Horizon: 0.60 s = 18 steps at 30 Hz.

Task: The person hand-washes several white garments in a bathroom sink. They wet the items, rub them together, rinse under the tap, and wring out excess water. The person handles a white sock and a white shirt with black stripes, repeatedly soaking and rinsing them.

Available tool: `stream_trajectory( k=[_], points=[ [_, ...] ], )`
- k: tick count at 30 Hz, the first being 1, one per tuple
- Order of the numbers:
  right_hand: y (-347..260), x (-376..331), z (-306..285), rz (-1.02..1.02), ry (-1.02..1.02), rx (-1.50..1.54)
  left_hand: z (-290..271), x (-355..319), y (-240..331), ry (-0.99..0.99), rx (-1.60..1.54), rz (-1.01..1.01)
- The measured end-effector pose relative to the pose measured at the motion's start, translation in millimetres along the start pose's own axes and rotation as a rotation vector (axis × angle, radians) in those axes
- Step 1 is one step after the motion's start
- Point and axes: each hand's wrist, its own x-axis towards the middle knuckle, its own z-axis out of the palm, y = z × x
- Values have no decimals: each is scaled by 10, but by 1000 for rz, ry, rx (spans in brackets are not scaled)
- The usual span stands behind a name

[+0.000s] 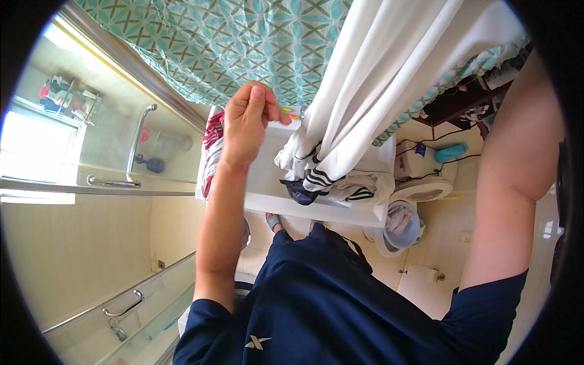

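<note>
A long white garment (371, 79) with black stripes near its lower end hangs down from the upper edge of the view. Its bottom bunches over a white basin (274, 204), beside a dark piece of cloth (301, 193) and more pale, black-striped fabric (365, 185). My left hand (250, 118) is raised over the basin's left part, to the left of the garment and apart from it. Its fingers curl in with the thumb against them, and nothing shows in them. My right arm reaches up at the right; its hand lies outside the view.
A green-and-white patterned curtain (237, 48) hangs behind the basin. Red-and-white cloth (213, 137) drapes over the basin's left end. At the right stand a bucket (403, 225) with cloth inside and a white appliance (420, 167) with a turquoise bottle (451, 152). A glass partition with a metal handle (135, 146) borders the left.
</note>
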Motion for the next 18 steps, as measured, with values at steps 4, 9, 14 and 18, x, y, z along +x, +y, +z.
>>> stream_trajectory(
  k=[4,9,14,18],
  points=[
    [268,-24,234,95,-130,201,-237,-366,-371,-417,35,-60],
    [997,-786,1321,382,-22,264,-385,-1313,-1836,-24,896,-627],
    [1586,-2246,2681,828,-148,-28,-341,-1972,-2468,79,30,-1127],
    [1552,-2833,3137,989,76,195,-139,-1881,-2455,341,-799,-1260]
  ],
)
